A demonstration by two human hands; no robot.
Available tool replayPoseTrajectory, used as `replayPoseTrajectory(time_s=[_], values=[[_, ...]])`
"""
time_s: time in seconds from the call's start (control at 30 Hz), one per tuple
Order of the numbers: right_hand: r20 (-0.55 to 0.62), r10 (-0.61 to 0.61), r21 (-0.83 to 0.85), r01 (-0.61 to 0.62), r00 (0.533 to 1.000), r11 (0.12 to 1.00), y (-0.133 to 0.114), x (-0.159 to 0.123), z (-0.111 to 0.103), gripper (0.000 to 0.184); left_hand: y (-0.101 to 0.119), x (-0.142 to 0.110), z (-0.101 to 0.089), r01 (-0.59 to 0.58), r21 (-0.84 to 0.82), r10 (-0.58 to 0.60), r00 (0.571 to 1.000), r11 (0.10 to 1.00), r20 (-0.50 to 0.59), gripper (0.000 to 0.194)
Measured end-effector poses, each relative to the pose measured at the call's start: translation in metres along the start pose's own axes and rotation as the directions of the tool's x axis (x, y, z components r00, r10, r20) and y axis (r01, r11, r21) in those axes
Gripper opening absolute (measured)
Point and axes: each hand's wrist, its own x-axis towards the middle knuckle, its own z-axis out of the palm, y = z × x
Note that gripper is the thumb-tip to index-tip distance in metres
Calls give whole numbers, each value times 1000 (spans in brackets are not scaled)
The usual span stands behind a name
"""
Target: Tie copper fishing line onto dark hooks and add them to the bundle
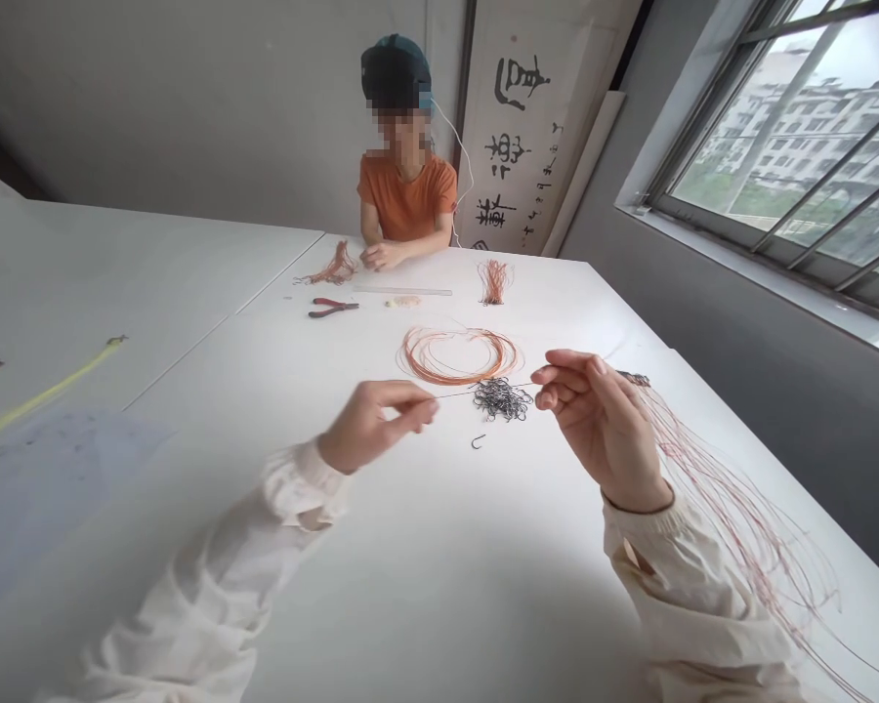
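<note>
My left hand (370, 422) is pinched shut on one end of a thin line (458, 393) stretched across to my right hand (601, 425), which is also pinched shut on it. Both hands hover above the white table (425, 566). Just beyond the line lies a pile of small dark fish hooks (501, 398), and a single loose hook (479, 442) rests nearer to me. A coil of orange line (458, 354) lies behind the hooks. Several cut orange strands (739, 527) trail over the table by my right wrist.
Across the table a person in an orange shirt (407, 200) handles a bundle of orange strands (335, 268). Red-handled pliers (331, 308), a clear ruler (402, 291) and another strand bundle (493, 280) lie there. A yellow cord (44, 392) crosses the left table. Windows are on the right.
</note>
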Motion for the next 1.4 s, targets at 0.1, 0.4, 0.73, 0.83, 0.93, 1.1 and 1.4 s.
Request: replayPoseTrajectory(time_s=[0.1,0.4,0.73,0.83,0.93,1.1,1.4], values=[[-88,63,-24,-65,994,998,18,-19,-18,29,-9,-18,-50,102,281,-133,987,954,91,24],[-194,339,-14,-348,921,937,79,-65,-11,33,-41,-44,-116,412,656,-280,911,632,-302,24],[-146,165,-280,-200,976,939,110,-92,36,39,-1,-40,90,292,-308,-251,953,905,168,62],[-182,164,-255,-208,970,944,113,-93,31,39,-7,-44,103,290,-393,-245,956,872,160,68],[-217,177,-265,-232,960,936,115,-92,25,39,-16,-44,100,320,-364,-276,946,875,168,71],[-258,122,-350,-211,958,913,120,-91,19,29,-23,-41,89,290,-74,-274,946,954,172,26],[-179,12,-621,-123,984,774,133,-75,-7,26,-30,-40,79,176,113,-198,951,978,237,33]])
